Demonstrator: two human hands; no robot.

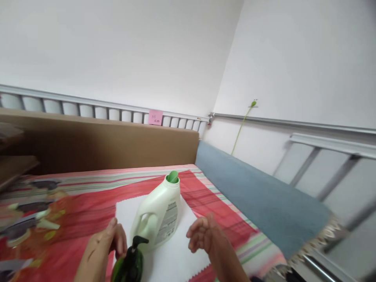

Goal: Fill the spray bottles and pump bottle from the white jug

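A white plastic detergent jug (160, 209) with a handle and a printed back label stands upright on a white sheet (179, 260). In its mouth a green pouring spout (173, 177) shows, with no cap over it. Closer to me is a dark green pump bottle (131, 264) with a black pump head, cut off by the lower edge of the view. My left hand (102, 248) is just left of the pump bottle, fingers loosely bent and holding nothing visible. To the right of the jug, my right hand (210, 243) hovers, apart from it, fingers half curled around nothing.
A red striped cloth (96, 211) covers the surface. Several blurred clear and orange bottles (32, 223) with spray or pump tops lie at the left. A brown cardboard panel (117, 145) borders the back; a blue-grey padded side (252, 188) runs along the right.
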